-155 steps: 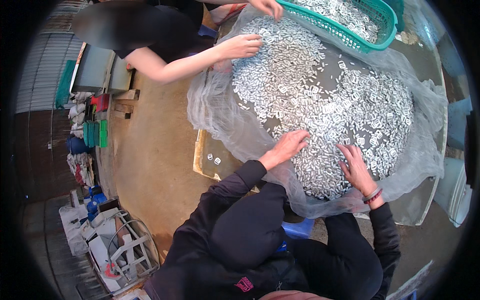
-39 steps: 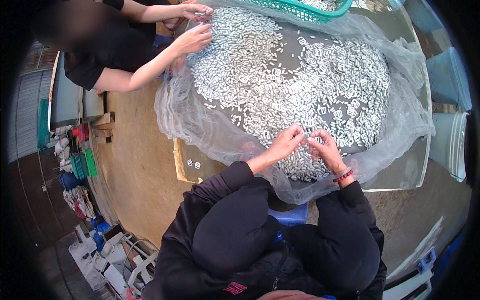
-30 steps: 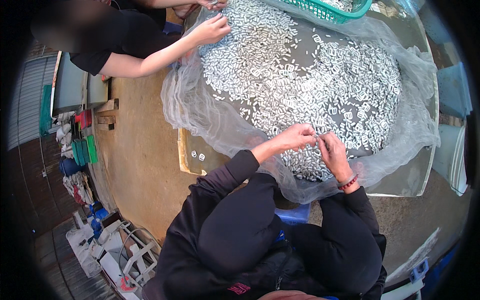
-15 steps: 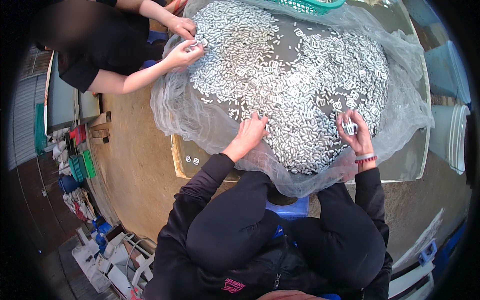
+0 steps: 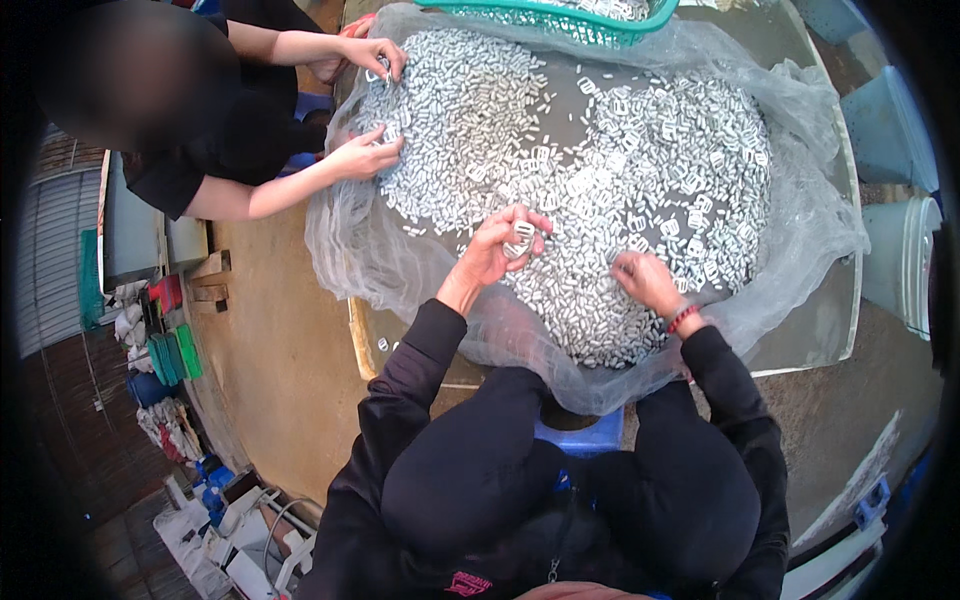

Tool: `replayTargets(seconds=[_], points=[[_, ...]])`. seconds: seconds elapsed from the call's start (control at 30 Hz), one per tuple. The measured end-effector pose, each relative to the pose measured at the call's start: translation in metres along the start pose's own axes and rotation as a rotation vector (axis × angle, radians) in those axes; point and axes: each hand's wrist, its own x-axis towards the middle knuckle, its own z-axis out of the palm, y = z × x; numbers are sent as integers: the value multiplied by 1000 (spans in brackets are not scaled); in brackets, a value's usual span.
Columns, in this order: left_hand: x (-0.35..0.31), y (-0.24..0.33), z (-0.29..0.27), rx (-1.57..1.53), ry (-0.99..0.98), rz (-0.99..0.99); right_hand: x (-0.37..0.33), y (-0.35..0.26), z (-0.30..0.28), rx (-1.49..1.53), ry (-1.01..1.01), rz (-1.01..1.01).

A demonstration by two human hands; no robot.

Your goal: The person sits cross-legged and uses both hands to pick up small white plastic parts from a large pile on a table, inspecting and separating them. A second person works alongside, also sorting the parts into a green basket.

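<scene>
Silver, slotted metal buckles (image 5: pixel 521 236), their number hard to tell, are gripped in the left hand (image 5: pixel 497 247), whose fingers are curled around them above the near-left part of a broad heap of small silver oblong metal pieces (image 5: pixel 590 320). The right hand (image 5: pixel 650 282) is held over the heap toward the table's near edge, its fingers bent inward; whether they are closed on anything cannot be told. The heap is spread across a low, grey, flat-topped table (image 5: pixel 812 345) and is ringed by sheer whitish netting (image 5: pixel 535 360). Loose silver slotted buckles (image 5: pixel 696 218) are scattered among the pieces, many of them toward the right edge. Another pale slotted buckle (image 5: pixel 382 344) is seen outside the netting, near the near-left corner. At the far edge, silver pieces are contained in a green plastic lattice basket (image 5: pixel 640 34). By the far-left corner, a buckle is held in a co-worker's hand (image 5: pixel 378 57), and the co-worker's other hand (image 5: pixel 367 156) is placed nearer, at the heap's left side.
</scene>
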Motion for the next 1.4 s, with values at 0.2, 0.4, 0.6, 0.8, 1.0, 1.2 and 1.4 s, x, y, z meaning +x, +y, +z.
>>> replayTargets(seconds=[0.2, 0.4, 0.6, 0.8, 1.0, 1.2, 1.4], points=[[27, 18, 13, 163, 50, -52, -9, 20, -20, 269, 399, 345], [45, 20, 19, 555, 17, -62, -2, 24, -12, -26, 178, 138], [39, -24, -16, 1734, 9, 293, -11, -1, -35, 1330, 46, 370], [48, -15, -6, 1506, 159, 296, -35, 0, -70, 1543, -40, 394], [28, 12, 35, 242, -44, -69, -37, -7, -66, 1497, -92, 370], [34, 3, 47, -20, -130, -169, -35, -12, -64, 1494, -29, 394], [75, -50, 50, 1354, -355, 148, -43, -2, -62, 1187, -130, 538]])
